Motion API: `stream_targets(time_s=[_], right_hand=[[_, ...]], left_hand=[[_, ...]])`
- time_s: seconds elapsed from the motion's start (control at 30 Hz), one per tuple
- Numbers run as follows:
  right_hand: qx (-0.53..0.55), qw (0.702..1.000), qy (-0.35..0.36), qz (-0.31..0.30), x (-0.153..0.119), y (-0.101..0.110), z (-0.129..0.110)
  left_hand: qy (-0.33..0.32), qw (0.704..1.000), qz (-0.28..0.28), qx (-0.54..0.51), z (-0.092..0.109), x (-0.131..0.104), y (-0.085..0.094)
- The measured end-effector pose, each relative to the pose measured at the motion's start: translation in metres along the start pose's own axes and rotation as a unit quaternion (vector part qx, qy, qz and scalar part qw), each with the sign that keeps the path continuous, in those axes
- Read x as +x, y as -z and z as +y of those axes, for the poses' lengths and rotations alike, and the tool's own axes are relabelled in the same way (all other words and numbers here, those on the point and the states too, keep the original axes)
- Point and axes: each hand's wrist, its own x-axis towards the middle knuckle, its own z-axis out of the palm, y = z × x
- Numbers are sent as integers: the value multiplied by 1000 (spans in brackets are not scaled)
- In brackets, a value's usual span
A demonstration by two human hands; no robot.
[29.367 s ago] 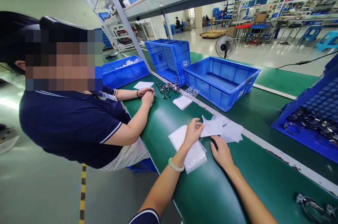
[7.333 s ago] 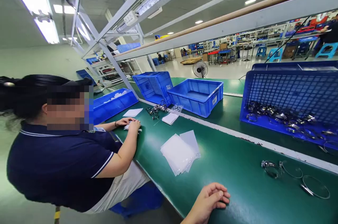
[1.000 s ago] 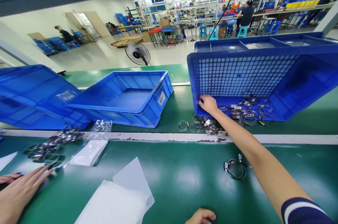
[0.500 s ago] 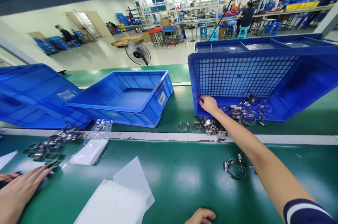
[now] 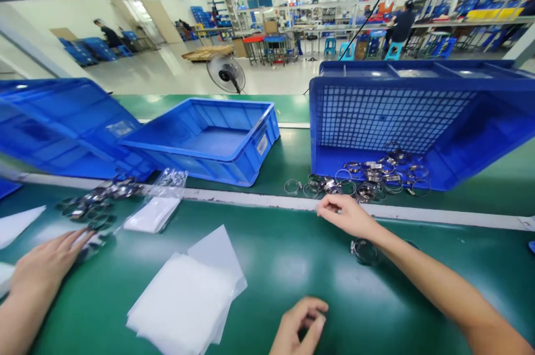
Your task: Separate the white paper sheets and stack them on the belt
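My right hand (image 5: 346, 214) is above the white strip, in front of the hose clamps (image 5: 330, 183) that spill from the tipped blue crate (image 5: 316, 121). Its fingers are closed in a pinch; whatever they hold, if anything, is hidden. Under the right forearm, a couple of loose hose clamps (image 5: 364, 251) lie on the green bench (image 5: 267, 243). My left hand (image 5: 300, 326) is low in the middle, loosely curled, thumb and fingers apart, with nothing visible in it. Left of it lies a stack of white plastic bags (image 5: 184, 299).
At the left, a co-worker's hand (image 5: 50, 263) rests beside another pile of hose clamps (image 5: 98, 199). A clear packet of white sheets (image 5: 154, 213) lies nearby. Behind stand an upright blue crate (image 5: 244, 174), a tilted blue crate (image 5: 79, 121) and a fan (image 5: 225, 73).
My right hand has drawn back from the tipped crate's left inner corner toward me, over the white strip. My left hand has come further into view at the bottom. The view has shifted slightly.
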Motion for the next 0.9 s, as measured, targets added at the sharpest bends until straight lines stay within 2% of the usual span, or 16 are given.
stream_targets(time_s=[0.1, 0.23, 0.33, 0.43, 0.53, 0.67, 0.77, 0.8, 0.83, 0.9], right_hand=[[71, 996, -10, -49, -31, -12, -18], [129, 988, -42, -74, -55, -23, -32], [136, 985, -43, -92, -67, -31, -41], [150, 981, -35, -120, -77, -39, -50], [170, 973, -37, -152, -82, -47, -56], [161, 968, -45, -185, -81, -51, -55], [104, 965, -17, -240, -66, -44, -49], [78, 968, -4, -240, -57, -39, -46], [53, 973, 7, -224, -44, -32, -40], [15, 990, 9, -140, -10, -14, -25]], left_hand=[[-56, 994, 92, -15, 21, -4, 11], [-159, 964, 211, -8, 38, -9, 23], [-237, 943, 230, 47, 49, -12, 25], [-318, 914, 221, 122, 59, -12, 25], [-370, 888, 211, 172, 61, -9, 26], [-373, 883, 225, 175, 54, -6, 28], [-318, 911, 212, 157, 48, -7, 29], [-296, 923, 200, 144, 47, -7, 28], [-275, 934, 189, 128, 46, -8, 28], [-239, 952, 168, 93, 44, -9, 26]])
